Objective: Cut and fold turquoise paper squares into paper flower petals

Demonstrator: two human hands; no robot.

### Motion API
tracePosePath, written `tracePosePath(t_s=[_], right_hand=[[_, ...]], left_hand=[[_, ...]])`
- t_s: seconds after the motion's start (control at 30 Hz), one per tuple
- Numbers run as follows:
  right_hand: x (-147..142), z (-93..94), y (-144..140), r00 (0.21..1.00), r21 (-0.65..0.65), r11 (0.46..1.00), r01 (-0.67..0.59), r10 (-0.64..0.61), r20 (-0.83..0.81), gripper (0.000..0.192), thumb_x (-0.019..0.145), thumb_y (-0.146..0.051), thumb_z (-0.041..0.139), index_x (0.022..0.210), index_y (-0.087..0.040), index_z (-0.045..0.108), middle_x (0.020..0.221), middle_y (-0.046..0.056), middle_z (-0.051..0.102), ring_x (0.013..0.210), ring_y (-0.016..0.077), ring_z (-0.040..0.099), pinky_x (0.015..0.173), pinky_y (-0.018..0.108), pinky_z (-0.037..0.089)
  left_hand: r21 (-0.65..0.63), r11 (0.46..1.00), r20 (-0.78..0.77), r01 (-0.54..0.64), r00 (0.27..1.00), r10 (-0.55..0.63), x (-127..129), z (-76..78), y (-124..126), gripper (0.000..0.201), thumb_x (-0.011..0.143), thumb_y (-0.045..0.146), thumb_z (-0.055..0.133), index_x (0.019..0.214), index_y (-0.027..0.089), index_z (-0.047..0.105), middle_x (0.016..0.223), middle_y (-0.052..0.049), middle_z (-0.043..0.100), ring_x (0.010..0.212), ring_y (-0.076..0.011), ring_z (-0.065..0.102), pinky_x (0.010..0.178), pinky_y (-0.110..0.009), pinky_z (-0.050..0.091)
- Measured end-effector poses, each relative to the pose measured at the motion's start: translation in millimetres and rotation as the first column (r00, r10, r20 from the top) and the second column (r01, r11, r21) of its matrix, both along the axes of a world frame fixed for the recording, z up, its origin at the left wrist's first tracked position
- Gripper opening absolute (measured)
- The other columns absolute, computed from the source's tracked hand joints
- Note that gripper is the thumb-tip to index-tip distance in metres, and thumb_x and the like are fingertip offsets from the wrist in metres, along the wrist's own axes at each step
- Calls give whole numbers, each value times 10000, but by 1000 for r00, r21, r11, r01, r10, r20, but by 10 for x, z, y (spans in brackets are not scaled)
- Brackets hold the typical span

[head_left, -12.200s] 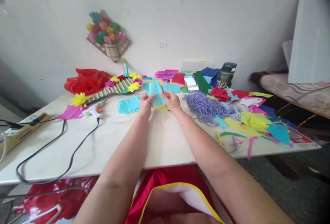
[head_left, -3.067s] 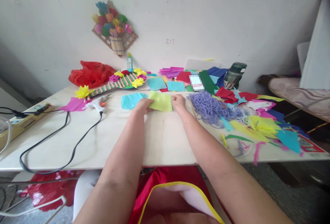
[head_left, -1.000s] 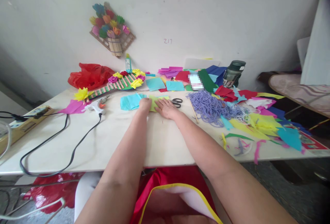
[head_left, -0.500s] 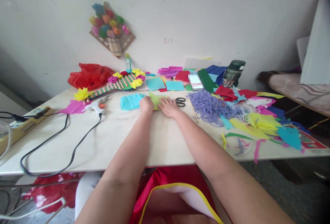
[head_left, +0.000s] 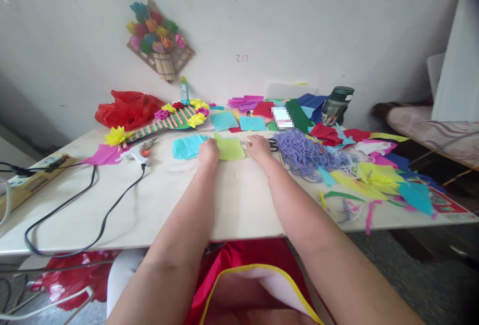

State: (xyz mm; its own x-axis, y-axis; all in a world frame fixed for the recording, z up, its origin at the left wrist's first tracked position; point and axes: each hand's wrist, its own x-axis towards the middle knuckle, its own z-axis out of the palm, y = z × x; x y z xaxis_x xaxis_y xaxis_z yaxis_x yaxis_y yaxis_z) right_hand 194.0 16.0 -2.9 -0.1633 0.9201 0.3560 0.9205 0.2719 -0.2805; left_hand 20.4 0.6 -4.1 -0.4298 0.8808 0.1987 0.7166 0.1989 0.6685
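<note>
Half the scissors (head_left: 274, 142) hidden behind right hand (head_left: 258, 146).

Bare table (head_left: 239, 200) near edge – free room; yarn pile (head_left: 305, 153) blocks right, glue gun (head_left: 136, 153) w/ cord left.

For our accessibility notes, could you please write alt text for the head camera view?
Two bare hands rest on a white table: the left hand presses a lime green paper sheet, the right hand reaches black scissors. Purple cord and coloured paper scraps lie right, a glue gun left.
</note>
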Motion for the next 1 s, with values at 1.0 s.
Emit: tracePosePath(t_s=[1.0], right_hand=[[60, -85, 118, 219, -144, 907, -396, -59, -974, 320, 515, -405, 733, 602, -165, 540, 560, -6, 609, 515, 134, 556, 547, 280, 454]], left_hand=[[520, 819, 698, 241, 433, -570, 4, 28, 2, 387, 582, 485, 691, 776, 153, 647, 665, -27, 650, 620, -161, 601, 602, -264, 462]])
